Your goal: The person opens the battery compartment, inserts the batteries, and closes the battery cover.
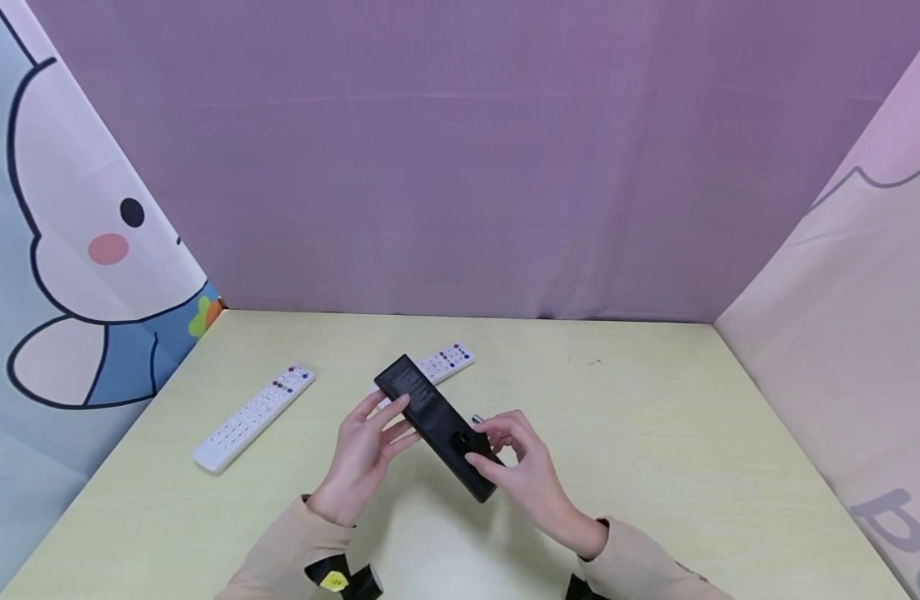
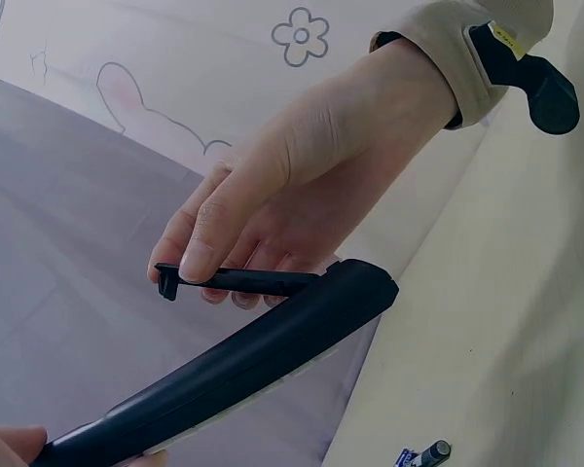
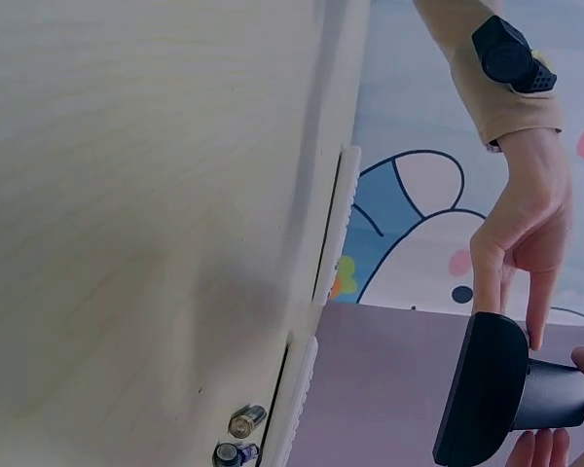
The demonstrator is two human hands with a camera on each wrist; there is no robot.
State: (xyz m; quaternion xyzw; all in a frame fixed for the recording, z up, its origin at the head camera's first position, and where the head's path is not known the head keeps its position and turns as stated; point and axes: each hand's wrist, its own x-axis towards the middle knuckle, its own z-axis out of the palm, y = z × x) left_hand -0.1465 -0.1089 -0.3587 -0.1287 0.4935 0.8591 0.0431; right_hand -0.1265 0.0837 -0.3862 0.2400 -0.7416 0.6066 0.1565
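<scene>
A black remote control is held tilted above the table, its back facing up. My left hand grips it near its upper end, thumb on the back and fingers beneath. At the lower end my right hand pinches the battery cover between thumb and fingers. In the left wrist view the cover stands at an angle to the remote's back, with one end right at the remote's end. Two batteries, one gold-ended and one dark-ended, lie on the table behind the remote.
A white remote lies on the left of the pale table. Another white remote lies farther back, partly hidden by the black one. A purple cloth wall stands behind, with printed panels on both sides.
</scene>
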